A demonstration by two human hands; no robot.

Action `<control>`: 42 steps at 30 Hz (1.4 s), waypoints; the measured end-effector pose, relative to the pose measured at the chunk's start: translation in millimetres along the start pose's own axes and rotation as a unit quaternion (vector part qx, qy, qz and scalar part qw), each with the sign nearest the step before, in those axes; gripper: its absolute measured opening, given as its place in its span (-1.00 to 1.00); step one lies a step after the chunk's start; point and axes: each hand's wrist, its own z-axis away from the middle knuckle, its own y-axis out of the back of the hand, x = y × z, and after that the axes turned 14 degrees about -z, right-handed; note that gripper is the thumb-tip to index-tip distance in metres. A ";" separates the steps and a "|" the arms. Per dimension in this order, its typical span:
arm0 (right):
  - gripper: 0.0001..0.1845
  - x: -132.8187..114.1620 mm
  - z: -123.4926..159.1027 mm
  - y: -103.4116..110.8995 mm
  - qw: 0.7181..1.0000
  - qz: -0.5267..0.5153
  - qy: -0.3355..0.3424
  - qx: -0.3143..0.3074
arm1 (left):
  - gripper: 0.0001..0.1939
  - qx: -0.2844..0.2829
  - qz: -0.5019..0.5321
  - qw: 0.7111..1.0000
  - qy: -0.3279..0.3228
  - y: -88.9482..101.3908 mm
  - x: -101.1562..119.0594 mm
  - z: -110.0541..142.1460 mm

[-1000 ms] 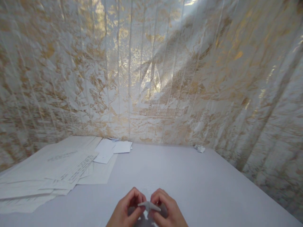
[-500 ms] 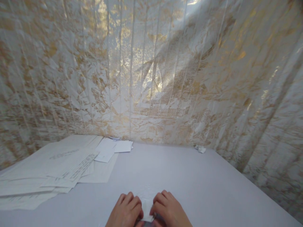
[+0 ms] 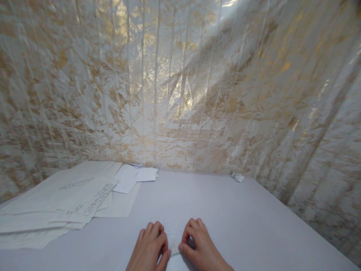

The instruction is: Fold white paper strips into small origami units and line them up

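Observation:
At the bottom middle of the table, a small white piece of paper (image 3: 175, 249) lies between my two hands, with a thin straight edge along its front. My left hand (image 3: 150, 242) is curled, its thumb and fingers closed at the paper's left end. On the other side, my right hand (image 3: 199, 241) pinches the right end between thumb and bent fingers. Both hands rest low, close to the tabletop. The fingers cover the paper's ends, and its lower part blends with the white surface.
Large printed paper sheets (image 3: 64, 192) are piled on the left of the white table (image 3: 214, 203). Blank white slips (image 3: 146, 174) lie at their far right corner. A crumpled paper scrap (image 3: 237, 177) sits at the back right. A gold-patterned curtain (image 3: 180, 86) hangs behind.
Both hands have moved slightly up and away from me. The thumbs, earlier tucked low, now show at the ends of the paper, and more of its front edge is visible.

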 end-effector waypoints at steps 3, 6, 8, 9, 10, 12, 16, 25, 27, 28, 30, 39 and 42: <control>-0.84 -2.4 0.0 0.3 1.000 0.003 0.003 0.001 | -0.94 0.001 0.006 1.000 0.014 -1.3 0.0 -0.2; -0.81 -3.8 -0.5 0.3 1.000 0.002 0.001 -0.004 | -0.87 0.007 0.027 1.000 0.012 -1.1 -0.5 0.8; -0.80 -3.9 -0.8 1.4 1.000 0.000 -0.003 -0.010 | -0.77 0.008 0.046 0.999 0.001 0.0 -0.7 1.6; -0.80 -3.6 -0.9 2.5 1.000 -0.001 -0.003 -0.016 | -0.74 0.009 0.050 0.999 0.000 0.6 -0.6 1.9; -0.78 -3.2 -1.0 3.6 1.000 -0.003 -0.002 -0.022 | -0.72 0.009 0.052 0.999 0.000 1.2 -0.6 2.1; -0.75 -1.9 -1.0 5.6 0.999 -0.006 0.003 -0.035 | -0.70 0.003 0.050 0.999 0.007 1.7 -0.6 2.0; -0.76 0.7 -1.4 2.2 0.999 -0.005 0.017 -0.036 | -0.74 -0.005 0.045 0.999 0.018 0.6 -1.1 0.9; -0.70 -6.2 -0.5 -2.1 1.000 0.017 0.003 -0.020 | -0.68 0.004 0.077 0.997 0.020 4.7 1.0 0.7; -0.66 -5.7 1.1 5.0 0.999 0.017 -0.003 -0.030 | -0.73 -0.003 0.072 0.997 0.017 4.8 0.3 0.6; -0.64 -5.0 1.8 8.3 0.999 0.017 -0.004 -0.036 | -0.75 -0.006 0.069 0.997 0.015 4.4 -0.4 0.5; -0.62 -3.2 2.7 13.6 0.999 0.015 -0.004 -0.047 | -0.76 -0.006 0.067 0.998 0.014 3.1 -2.1 0.4; -0.64 7.7 1.0 8.1 0.990 -0.023 0.088 -0.106 | -0.77 -0.006 0.098 0.995 0.009 1.3 -3.8 0.4; -0.61 7.8 0.5 -0.4 0.991 0.017 0.079 -0.105 | -0.83 0.006 0.108 0.994 -0.010 -1.3 -5.9 0.6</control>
